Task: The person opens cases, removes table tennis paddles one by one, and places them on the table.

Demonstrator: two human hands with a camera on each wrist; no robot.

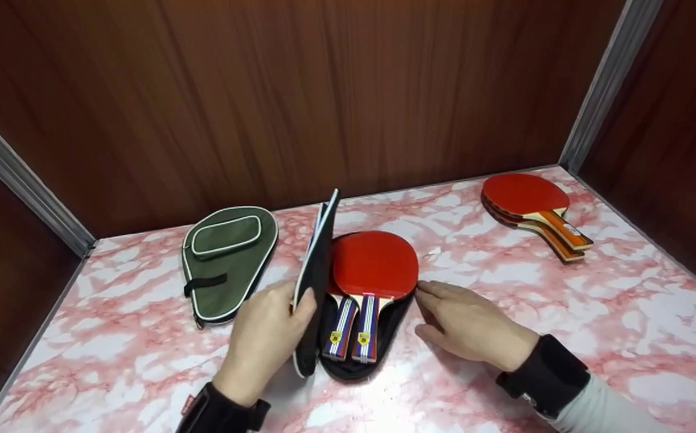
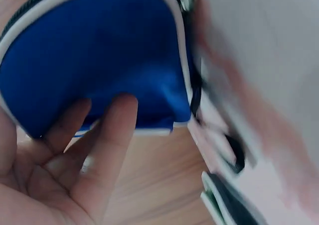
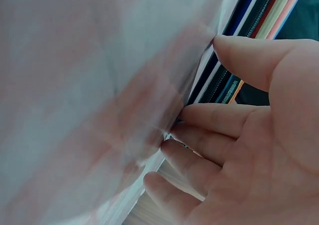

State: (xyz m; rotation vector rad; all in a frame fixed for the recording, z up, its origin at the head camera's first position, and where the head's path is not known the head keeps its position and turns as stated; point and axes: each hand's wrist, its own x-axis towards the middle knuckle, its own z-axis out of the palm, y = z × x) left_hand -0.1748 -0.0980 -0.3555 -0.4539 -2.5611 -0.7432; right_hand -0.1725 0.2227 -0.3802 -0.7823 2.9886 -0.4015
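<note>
My left hand [image 1: 267,337] grips the raised cover [image 1: 318,294] of a zippered table tennis paddle case, thumb on its dark inner side. In the left wrist view the cover's outside is blue fabric [image 2: 109,46] with white piping. Two table tennis paddles lie overlapping in the case's black lower half [image 1: 348,371]. The upper one shows a red rubber face [image 1: 378,264]; both have blue, white and red striped handles [image 1: 366,331]. My right hand [image 1: 471,325] lies beside the case, fingers extended, fingertips right at its right edge. The right wrist view shows those fingers [image 3: 209,115] low along the tabletop.
A closed green paddle case [image 1: 237,270] with white piping and a small front pocket lies to the left. At the back right, red paddles with orange handles [image 1: 558,231] lie stacked. Brown wood-grain panels [image 1: 324,102] wall the pink-and-white marbled table [image 1: 564,300].
</note>
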